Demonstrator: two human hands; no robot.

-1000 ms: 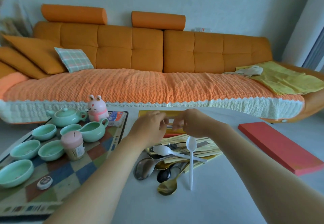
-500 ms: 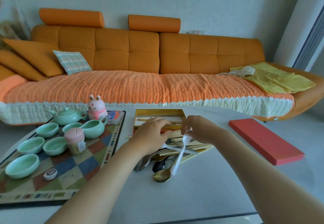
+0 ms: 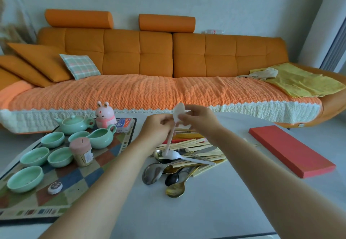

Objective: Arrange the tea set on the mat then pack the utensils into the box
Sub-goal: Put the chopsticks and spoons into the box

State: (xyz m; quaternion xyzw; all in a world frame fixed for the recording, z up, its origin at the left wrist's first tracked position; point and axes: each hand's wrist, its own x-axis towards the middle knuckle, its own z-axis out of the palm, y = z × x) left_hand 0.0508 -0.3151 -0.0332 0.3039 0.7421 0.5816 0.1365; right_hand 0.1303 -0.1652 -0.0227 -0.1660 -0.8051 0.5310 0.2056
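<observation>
My right hand (image 3: 199,121) pinches the bowl of a white plastic spoon (image 3: 177,114), which stands nearly upright above the utensil pile. My left hand (image 3: 159,129) grips its handle lower down. Under it lie a second white spoon (image 3: 174,155), several metal spoons (image 3: 151,173), a gold spoon (image 3: 176,190) and wooden chopsticks (image 3: 198,145). My hands hide most of the box (image 3: 189,135). The mat (image 3: 74,178) at the left carries the green teapot (image 3: 74,124), the pitcher (image 3: 103,135) and several green cups (image 3: 34,156).
The red box lid (image 3: 290,148) lies flat on the table at the right. A pink toothpick jar (image 3: 81,151), a bunny figure (image 3: 104,115), a small card pack (image 3: 124,124) and a round wrapped disc (image 3: 54,188) also sit on the mat. An orange sofa (image 3: 168,92) runs behind the table.
The white plastic spoon has left the pile: my right hand lifted it, and now both hands hold it upright above the utensils.
</observation>
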